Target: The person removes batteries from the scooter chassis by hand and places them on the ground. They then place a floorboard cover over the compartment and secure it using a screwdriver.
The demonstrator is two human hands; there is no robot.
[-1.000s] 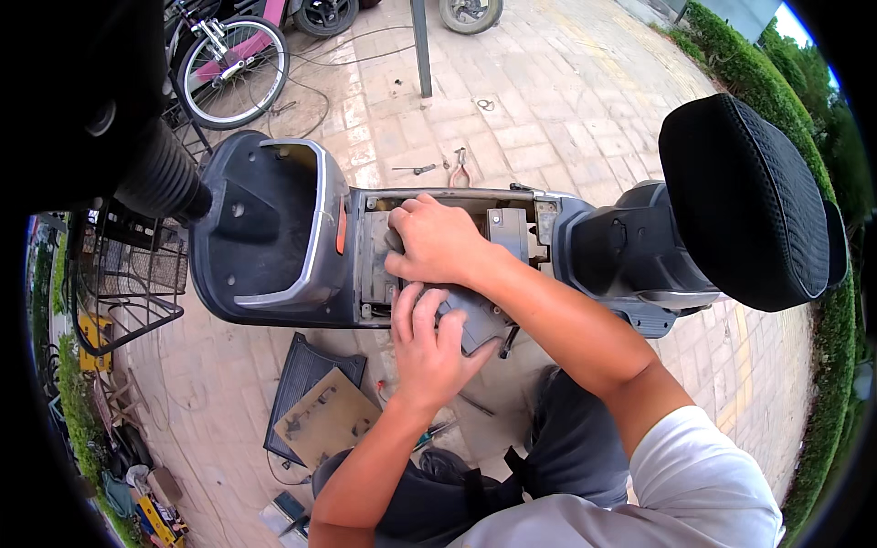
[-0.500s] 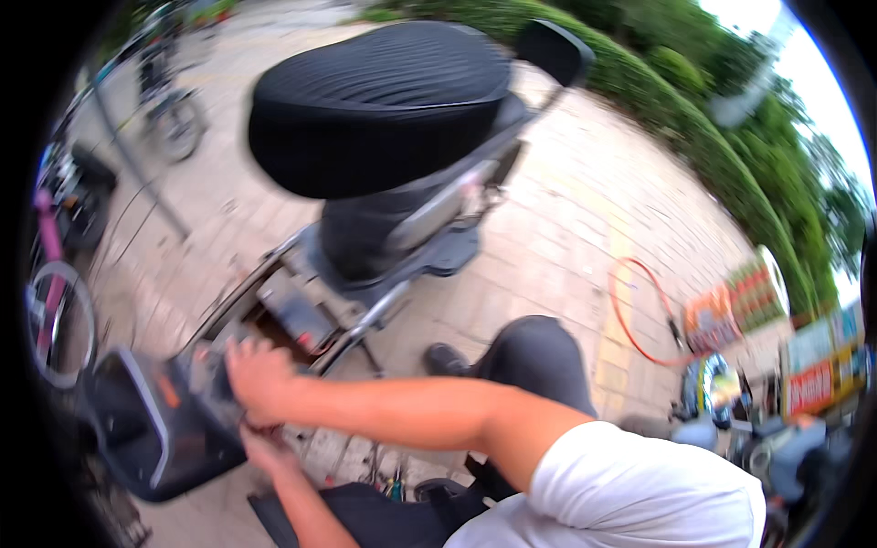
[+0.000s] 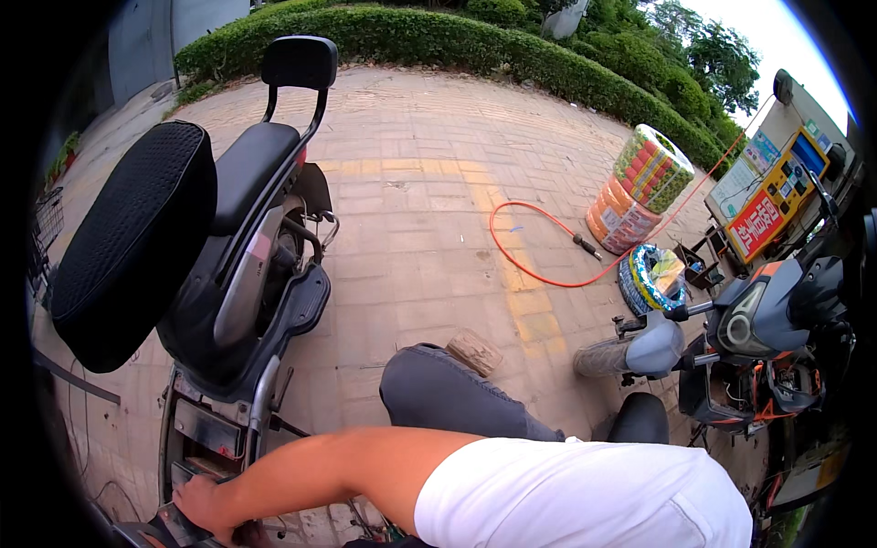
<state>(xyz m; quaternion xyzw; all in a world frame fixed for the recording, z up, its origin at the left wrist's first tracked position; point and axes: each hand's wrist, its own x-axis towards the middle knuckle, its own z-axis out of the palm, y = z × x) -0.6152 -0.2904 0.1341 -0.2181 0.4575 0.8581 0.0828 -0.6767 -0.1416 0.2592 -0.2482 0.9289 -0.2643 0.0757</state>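
An electric scooter (image 3: 251, 274) with its seat tipped up stands at my left. Its floor compartment (image 3: 206, 429) is uncovered, and a battery-like dark box with a red spot shows inside. My right hand (image 3: 201, 507) reaches to the front end of that compartment, its fingers bent over a dark plastic part (image 3: 174, 527) of the scooter's front. Below my right wrist, a small bit of my left hand (image 3: 251, 532) shows at the lower edge. Its fingers are hidden.
Behind lies brick paving bordered by a hedge (image 3: 411, 36). A red hose (image 3: 530, 269) curls near wrapped tyres (image 3: 639, 187). Another scooter (image 3: 758, 320), partly stripped, stands at the right beside a yellow and red machine (image 3: 776, 196). A wooden block (image 3: 473, 352) lies by my knee.
My view has swung to the right, so the scooter and my hands now sit lower and further left. The hose, tyres and second scooter have come further into view. My left hand is now mostly hidden.
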